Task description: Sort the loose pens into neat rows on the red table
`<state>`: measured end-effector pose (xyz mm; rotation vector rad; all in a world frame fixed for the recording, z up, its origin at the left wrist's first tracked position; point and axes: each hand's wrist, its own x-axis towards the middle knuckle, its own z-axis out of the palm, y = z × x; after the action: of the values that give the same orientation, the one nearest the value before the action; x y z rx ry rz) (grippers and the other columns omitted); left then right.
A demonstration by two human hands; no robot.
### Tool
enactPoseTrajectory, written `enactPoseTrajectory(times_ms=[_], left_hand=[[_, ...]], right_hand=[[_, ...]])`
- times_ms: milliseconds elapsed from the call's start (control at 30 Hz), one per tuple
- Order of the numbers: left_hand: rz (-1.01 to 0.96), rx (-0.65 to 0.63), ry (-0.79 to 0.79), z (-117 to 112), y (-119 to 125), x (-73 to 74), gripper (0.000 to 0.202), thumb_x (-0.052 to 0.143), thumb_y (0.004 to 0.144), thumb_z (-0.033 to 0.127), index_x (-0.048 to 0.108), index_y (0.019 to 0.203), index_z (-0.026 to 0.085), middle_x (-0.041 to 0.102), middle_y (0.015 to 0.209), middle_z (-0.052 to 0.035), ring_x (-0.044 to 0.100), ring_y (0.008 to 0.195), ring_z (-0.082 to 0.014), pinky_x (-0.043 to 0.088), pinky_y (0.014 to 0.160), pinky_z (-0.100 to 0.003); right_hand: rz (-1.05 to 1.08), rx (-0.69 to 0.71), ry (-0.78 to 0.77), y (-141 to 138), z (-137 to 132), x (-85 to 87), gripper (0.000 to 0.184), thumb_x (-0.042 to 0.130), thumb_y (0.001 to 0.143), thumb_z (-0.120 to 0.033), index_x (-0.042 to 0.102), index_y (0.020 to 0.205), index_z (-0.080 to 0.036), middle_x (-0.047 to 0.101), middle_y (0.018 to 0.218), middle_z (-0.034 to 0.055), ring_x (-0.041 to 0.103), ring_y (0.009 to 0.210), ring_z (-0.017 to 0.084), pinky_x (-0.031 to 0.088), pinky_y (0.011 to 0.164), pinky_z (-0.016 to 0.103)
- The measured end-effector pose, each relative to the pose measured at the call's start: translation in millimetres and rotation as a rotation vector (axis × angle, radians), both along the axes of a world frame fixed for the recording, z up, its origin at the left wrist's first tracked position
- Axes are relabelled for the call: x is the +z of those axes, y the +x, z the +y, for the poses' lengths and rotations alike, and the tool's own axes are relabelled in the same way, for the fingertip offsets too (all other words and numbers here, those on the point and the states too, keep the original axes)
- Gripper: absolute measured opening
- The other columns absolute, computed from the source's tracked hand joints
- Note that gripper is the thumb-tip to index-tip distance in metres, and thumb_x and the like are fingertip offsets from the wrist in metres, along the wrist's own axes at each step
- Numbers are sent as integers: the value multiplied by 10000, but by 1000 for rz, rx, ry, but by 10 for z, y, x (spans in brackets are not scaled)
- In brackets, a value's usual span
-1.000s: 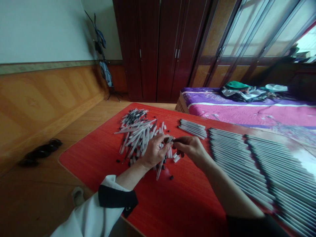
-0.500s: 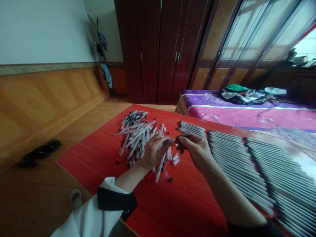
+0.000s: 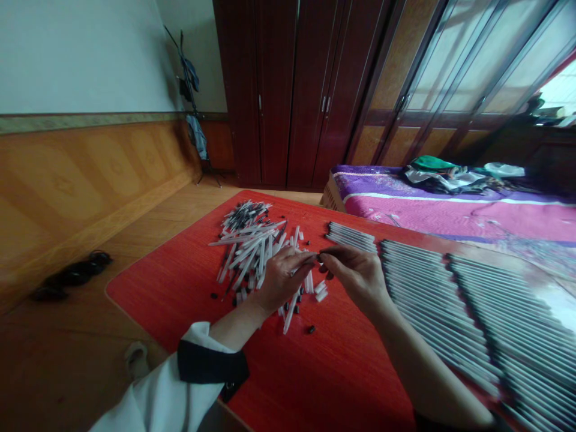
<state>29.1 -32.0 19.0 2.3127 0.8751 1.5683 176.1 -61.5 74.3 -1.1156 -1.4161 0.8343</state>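
Note:
My left hand [image 3: 281, 277] and my right hand [image 3: 355, 273] meet above the red table [image 3: 180, 288], fingertips almost touching. The left hand pinches a thin white pen tube [image 3: 302, 260]. The right hand's fingers are closed on a small dark part [image 3: 320, 257] at that tube's end. Just behind and under the left hand lies a loose heap of white pen tubes and black parts [image 3: 249, 243]. Small black caps [image 3: 310, 329] are scattered on the table near my wrists.
Long rows of assembled pens [image 3: 450, 294] cover the right side of the table, with a small bundle [image 3: 351, 235] behind my right hand. A bed with a purple-pink cover [image 3: 450, 204] stands beyond, dark wardrobes [image 3: 288, 90] behind. Dark shoes [image 3: 67, 276] lie on the floor at left.
Both hands have stayed together over the table; the right hand's fingers shifted slightly toward the tube's end. The view drifted a little.

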Motion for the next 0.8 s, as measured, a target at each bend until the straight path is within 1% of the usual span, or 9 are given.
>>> enactPoseTrajectory(times_ms=[100, 300, 567, 700, 800], left_hand=[[10, 11, 6, 0, 0, -3, 196, 505, 861, 265, 641, 969, 174, 622, 766, -38, 549, 743, -139, 453, 682, -277], [26, 7, 37, 0, -14, -9, 200, 504, 862, 254, 641, 989, 183, 629, 792, -39, 553, 757, -136, 458, 700, -276], [111, 23, 75, 6, -25, -1, 230, 473, 880, 250, 626, 1038, 182, 634, 813, -41, 549, 763, -137, 452, 714, -282], [143, 7, 41, 8, -28, -3, 245, 450, 892, 262, 613, 1056, 182, 625, 812, -42, 550, 765, -139, 452, 713, -281], [149, -15, 15, 14, -24, -12, 250, 430, 900, 262, 604, 1062, 183, 629, 834, -44, 556, 779, -140, 454, 717, -277]], right_hand=[[-45, -11, 15, 1, 3, -23, 183, 622, 671, -291, 683, 708, -123, 645, 555, 35, 580, 477, 124, 469, 451, 235], [-246, -58, 70, 24, 14, -71, 207, 583, 721, -307, 689, 738, -129, 656, 616, 41, 578, 538, 133, 461, 509, 250], [-392, -60, 30, 54, 31, -53, 247, 536, 764, -327, 671, 764, -121, 658, 621, 51, 577, 543, 140, 430, 497, 245], [-497, -80, 106, 70, 34, -40, 196, 529, 764, -294, 661, 755, -150, 671, 651, 48, 601, 581, 150, 439, 540, 254], [-507, -62, 145, 86, 42, -54, 177, 524, 764, -279, 657, 788, -165, 678, 682, 47, 610, 601, 153, 452, 562, 259]])
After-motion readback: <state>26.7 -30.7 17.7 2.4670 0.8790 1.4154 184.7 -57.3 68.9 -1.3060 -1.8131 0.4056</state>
